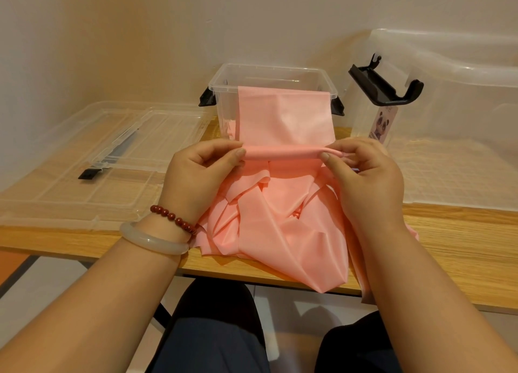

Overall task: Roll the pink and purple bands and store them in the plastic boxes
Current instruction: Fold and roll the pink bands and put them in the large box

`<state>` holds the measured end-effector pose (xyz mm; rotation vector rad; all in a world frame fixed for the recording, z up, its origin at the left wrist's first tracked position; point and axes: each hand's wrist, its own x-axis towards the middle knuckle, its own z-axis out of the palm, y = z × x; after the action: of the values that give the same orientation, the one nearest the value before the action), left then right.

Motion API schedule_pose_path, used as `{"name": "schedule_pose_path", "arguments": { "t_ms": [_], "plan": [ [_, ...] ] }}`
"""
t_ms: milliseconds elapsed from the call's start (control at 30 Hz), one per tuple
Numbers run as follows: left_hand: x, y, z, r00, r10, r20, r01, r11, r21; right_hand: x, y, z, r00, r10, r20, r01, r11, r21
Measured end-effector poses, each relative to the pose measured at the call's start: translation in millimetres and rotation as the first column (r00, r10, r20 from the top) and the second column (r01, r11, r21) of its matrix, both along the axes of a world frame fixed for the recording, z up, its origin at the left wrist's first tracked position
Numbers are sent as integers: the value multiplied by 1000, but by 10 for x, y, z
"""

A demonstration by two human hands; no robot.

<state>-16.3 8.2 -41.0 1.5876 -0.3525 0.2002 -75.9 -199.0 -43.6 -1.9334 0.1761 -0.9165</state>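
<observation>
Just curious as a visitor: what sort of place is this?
Likely a plain room, home or small office: a wooden table against a bare wall, holding clear plastic storage boxes.

We count one pink band (283, 114), two hands (the left hand (196, 171) and the right hand (364, 173)) and two boxes: a small box (224, 78) in the middle and a large box (462, 106) far right. The small box carries two black latches (207, 98); the large box carries one black handle (384, 86). The left wrist wears two bracelets: one bead bracelet (173, 218) and one pale bangle (151, 239). On the left are one or two clear lids (84, 193); we cannot tell which.
</observation>
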Motion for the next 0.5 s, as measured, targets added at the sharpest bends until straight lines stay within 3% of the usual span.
{"name": "schedule_pose_path", "arguments": {
  "t_ms": [167,500],
  "plan": [
    [8,5,-3,1000,0,29,-1,998,61,18,-4,-30,999,14,-32,-12,997,73],
    [14,6,5,997,15,80,-21,997,78,16,1,-21,998,44,-42,-42,999,31]
  ]
}}
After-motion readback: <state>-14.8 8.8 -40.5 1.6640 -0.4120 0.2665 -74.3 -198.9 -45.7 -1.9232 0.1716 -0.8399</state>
